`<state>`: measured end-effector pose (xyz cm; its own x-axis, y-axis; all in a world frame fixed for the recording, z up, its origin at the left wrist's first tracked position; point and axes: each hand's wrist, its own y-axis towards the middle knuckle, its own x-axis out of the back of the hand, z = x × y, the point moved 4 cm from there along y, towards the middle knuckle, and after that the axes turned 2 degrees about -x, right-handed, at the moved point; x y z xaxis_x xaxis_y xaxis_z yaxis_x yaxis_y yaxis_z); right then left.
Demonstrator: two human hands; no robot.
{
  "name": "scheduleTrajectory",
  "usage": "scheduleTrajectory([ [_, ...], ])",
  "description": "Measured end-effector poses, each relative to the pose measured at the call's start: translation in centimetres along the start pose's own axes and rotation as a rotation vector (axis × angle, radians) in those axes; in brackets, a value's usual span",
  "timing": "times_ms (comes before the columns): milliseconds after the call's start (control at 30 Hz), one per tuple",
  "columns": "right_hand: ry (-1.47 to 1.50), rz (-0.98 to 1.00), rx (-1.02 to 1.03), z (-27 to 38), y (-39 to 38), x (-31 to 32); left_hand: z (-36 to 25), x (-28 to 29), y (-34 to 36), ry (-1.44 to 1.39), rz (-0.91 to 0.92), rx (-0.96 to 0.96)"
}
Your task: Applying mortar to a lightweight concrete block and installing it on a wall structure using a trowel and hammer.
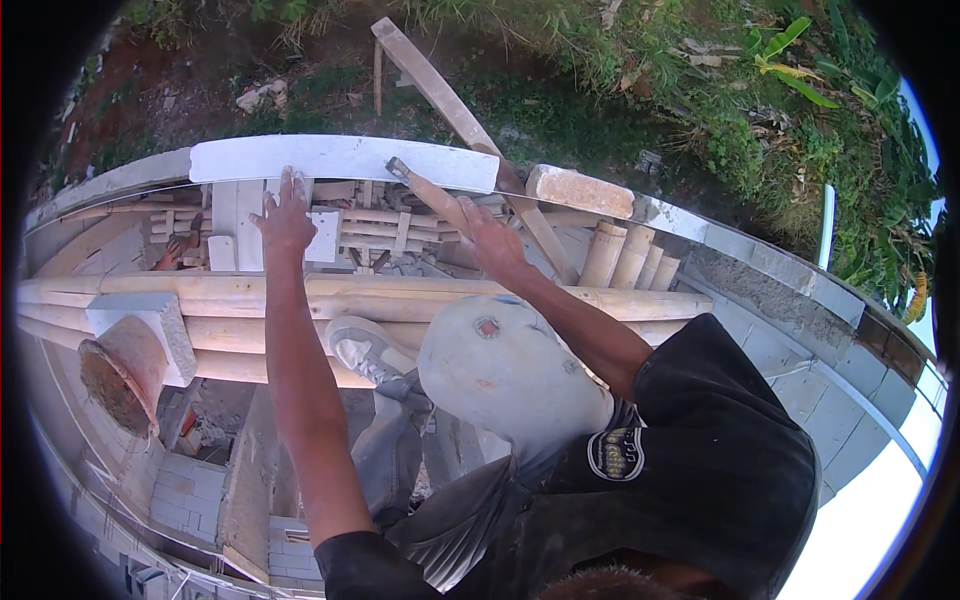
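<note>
- Here's the left hand, out at the end of a nearly straight arm, back of the hand up, fingers spread and gripping nothing!
- Its longest fingertips meet the near edge of the white block, which lies lengthwise on top of the wall.
- And over to the right hand: fingers wrapped firmly around a wooden tool, elbow bent and out wide, forearm slanting in from the right.
- That tool points away and to the left, its dark end over the block's right half; whether it touches, I can't tell.
- Right of the block, a brownish brick sits on the wall, apart from it.
- Below the hands run bamboo poles, with a dirty bucket beside a grey block at left.
</note>
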<state>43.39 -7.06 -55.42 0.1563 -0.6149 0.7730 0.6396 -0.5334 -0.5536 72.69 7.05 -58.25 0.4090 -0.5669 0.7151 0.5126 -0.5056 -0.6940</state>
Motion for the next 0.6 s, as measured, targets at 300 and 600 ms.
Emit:
scheduleTrajectory([
  [300,0.077,0.043,-0.043,0.0,0.3,-0.2,-1.6,-0.8,-1.1,0.122,-0.362,0.013],
  [600,0.014,-0.004,0.015,0.8,0.2,1.6,-3.8,-2.1,-1.8,-0.017,-0.35,0.008],
])
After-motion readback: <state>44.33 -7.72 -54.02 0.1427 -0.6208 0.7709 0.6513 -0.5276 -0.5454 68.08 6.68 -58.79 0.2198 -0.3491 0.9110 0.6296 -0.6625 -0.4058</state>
